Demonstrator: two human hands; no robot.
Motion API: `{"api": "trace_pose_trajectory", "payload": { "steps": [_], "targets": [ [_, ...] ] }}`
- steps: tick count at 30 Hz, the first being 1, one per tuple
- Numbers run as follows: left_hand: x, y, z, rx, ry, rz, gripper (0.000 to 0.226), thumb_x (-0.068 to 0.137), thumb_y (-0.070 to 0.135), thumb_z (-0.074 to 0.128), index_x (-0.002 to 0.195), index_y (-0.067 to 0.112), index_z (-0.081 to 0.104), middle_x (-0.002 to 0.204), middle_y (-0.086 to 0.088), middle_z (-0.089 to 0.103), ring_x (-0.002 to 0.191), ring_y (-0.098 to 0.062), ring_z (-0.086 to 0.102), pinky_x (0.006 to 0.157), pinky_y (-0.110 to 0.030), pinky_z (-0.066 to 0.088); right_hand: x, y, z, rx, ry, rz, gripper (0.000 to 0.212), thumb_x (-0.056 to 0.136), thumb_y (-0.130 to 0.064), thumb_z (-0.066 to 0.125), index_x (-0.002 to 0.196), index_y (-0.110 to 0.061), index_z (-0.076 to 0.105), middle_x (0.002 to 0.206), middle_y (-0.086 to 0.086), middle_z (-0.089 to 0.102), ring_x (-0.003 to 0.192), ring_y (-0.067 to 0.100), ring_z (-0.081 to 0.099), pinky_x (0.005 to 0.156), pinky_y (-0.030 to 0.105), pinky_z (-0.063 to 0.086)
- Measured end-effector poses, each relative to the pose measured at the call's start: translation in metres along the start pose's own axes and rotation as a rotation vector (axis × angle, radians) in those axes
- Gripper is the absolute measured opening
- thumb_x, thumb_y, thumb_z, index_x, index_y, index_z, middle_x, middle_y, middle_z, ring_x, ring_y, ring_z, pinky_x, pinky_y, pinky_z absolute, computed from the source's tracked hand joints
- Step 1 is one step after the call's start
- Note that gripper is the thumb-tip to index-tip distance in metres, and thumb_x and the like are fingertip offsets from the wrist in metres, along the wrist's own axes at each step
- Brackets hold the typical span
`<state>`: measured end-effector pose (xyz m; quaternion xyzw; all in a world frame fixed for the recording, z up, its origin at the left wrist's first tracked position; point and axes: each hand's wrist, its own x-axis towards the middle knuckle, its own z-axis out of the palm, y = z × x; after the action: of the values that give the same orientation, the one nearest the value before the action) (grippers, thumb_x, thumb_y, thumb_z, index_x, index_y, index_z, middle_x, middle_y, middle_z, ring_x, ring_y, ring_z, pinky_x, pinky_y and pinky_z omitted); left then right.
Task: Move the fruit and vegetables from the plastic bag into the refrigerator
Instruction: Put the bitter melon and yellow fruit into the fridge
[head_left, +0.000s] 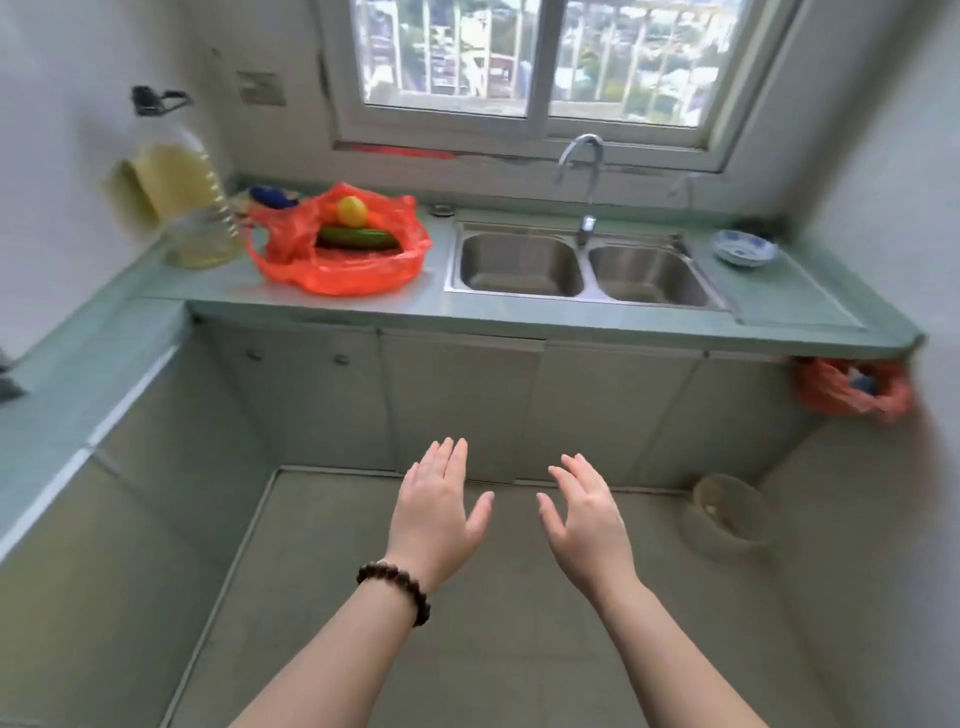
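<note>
Both hands (434, 512) (584, 519) hover empty; red bag (337, 270) holds seemingly a cucumber (356, 238)

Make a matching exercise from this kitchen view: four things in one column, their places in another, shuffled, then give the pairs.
Things:
1. cucumber
2. blue-patterned bowl
3. oil bottle
4. round basket

Places:
A. on the floor, at right
B. on the counter, right of the sink
C. inside the red plastic bag
D. on the counter, left of the bag

Pairs: 1-C, 2-B, 3-D, 4-A
</note>
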<state>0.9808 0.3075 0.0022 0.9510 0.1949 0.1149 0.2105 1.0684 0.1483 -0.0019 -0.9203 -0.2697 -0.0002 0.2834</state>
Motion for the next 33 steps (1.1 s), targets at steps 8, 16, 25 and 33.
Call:
{"api": "trace_pose_trajectory", "payload": {
  "steps": [8,16,25,33],
  "targets": [
    [0.089,-0.073,-0.007,0.003,0.059,-0.183,0.07,0.094,0.048,0.041,0.15,0.015,0.016,0.158,-0.002,0.019,0.146,-0.015,0.01,0.119,-0.032,0.01,0.124,-0.037,0.063,0.067,-0.104,-0.111,0.042,0.092,-0.028,0.053,0.13,-0.008,0.052,0.145,0.006,0.041,0.141,0.017,0.024,0.115,0.03,0.021],
    [0.251,-0.12,-0.024,0.059,0.086,-0.279,0.069,0.094,0.047,0.039,0.151,0.017,0.015,0.158,-0.001,0.016,0.146,-0.014,0.008,0.119,-0.032,0.008,0.306,-0.055,0.094,0.1,-0.164,-0.171,0.042,0.093,-0.028,0.051,0.131,-0.01,0.051,0.146,0.005,0.04,0.141,0.018,0.025,0.115,0.032,0.023],
    [0.372,-0.169,-0.047,0.09,0.121,-0.338,0.068,0.095,0.042,0.042,0.151,0.017,0.012,0.158,-0.001,0.015,0.146,-0.013,0.009,0.119,-0.03,0.01,0.454,-0.083,0.13,0.116,-0.22,-0.221,0.042,0.092,-0.026,0.053,0.131,-0.011,0.051,0.145,0.006,0.041,0.139,0.019,0.028,0.114,0.033,0.024],
    [0.459,-0.245,-0.061,0.01,0.161,-0.355,0.064,0.095,0.037,0.044,0.15,0.016,0.018,0.156,-0.004,0.022,0.145,-0.017,0.014,0.118,-0.035,0.017,0.547,-0.123,0.185,0.109,-0.259,-0.284,0.041,0.09,-0.024,0.055,0.129,-0.011,0.053,0.143,0.006,0.043,0.138,0.021,0.03,0.113,0.031,0.022]
  ]
}}
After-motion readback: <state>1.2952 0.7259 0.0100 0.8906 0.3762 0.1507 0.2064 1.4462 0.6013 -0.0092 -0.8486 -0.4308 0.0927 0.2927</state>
